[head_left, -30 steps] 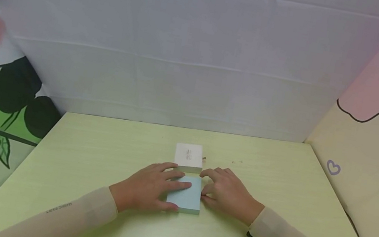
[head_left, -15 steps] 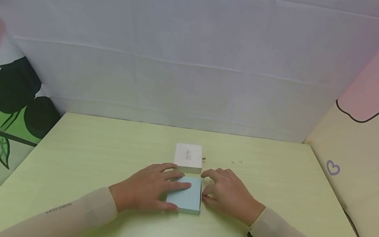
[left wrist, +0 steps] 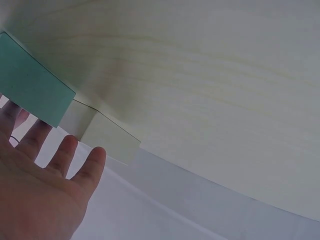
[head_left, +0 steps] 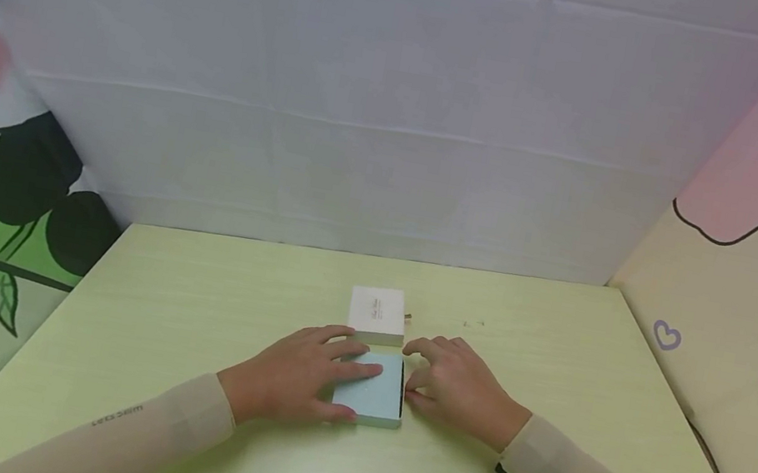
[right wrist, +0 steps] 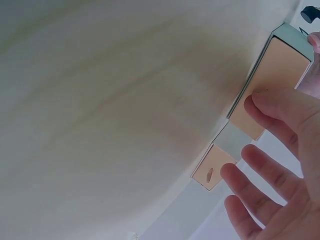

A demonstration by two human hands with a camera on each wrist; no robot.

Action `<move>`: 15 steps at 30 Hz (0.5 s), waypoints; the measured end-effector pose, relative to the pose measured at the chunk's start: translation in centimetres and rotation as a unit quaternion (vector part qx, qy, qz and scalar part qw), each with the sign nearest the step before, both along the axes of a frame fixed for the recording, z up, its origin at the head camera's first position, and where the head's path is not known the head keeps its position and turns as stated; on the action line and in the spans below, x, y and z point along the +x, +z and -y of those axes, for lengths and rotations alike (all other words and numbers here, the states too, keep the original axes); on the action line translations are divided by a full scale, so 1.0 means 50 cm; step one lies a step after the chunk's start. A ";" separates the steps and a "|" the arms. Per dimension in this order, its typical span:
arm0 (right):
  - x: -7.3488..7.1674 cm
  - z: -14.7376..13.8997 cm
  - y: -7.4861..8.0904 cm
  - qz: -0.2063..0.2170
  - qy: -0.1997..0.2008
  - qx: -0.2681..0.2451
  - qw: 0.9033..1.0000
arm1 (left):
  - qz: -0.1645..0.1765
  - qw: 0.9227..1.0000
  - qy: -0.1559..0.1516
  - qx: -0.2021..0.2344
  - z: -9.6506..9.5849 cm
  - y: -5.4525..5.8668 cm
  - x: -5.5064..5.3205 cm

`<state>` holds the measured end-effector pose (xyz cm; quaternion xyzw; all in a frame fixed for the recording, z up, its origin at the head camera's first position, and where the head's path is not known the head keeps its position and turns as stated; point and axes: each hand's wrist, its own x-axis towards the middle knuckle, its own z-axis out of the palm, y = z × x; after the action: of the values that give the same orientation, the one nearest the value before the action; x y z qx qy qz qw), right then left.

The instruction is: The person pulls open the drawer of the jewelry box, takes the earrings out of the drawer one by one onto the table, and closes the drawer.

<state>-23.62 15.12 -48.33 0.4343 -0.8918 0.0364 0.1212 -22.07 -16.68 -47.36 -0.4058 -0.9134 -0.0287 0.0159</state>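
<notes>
A light blue drawer box [head_left: 370, 394] lies flat on the table in front of the person. The left hand [head_left: 298, 370] rests spread across its left half, index finger straight over the top and thumb at the near edge. At the box's right end, the right hand [head_left: 452, 385] has thumb and index fingertip pinched together against the drawer front [right wrist: 280, 65]. What they pinch is covered by the fingertips. A narrow dark gap shows along that end, so the drawer sticks out slightly. The right hand's other fingers are loosely bent, off the box.
Just beyond the blue box sits a white box [head_left: 377, 311] with printed lettering and a small brown tab [head_left: 409, 317] on its right side. The pale wooden table [head_left: 544, 333] ends at a white cloth backdrop [head_left: 402, 105], with patterned panels on both sides.
The right hand has shifted slightly right, and the drawer with it, opening a thin dark gap at the blue box's right end. The left hand stays in place.
</notes>
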 end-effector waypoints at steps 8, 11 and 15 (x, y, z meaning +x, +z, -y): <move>0.000 -0.002 -0.001 -0.005 0.003 0.000 1.000 | 0.001 1.000 0.000 0.000 0.001 -0.003 0.000; 0.000 -0.003 -0.001 -0.005 0.004 -0.001 1.000 | -0.004 1.000 -0.001 -0.004 0.002 -0.005 -0.001; 0.001 -0.005 -0.001 -0.002 0.001 -0.002 1.000 | -0.007 1.000 -0.001 -0.007 0.002 -0.006 -0.003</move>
<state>-23.55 15.39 -48.35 0.4348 -0.8912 0.0374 0.1239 -22.20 -16.78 -47.68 -0.4072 -0.9129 -0.0192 0.0189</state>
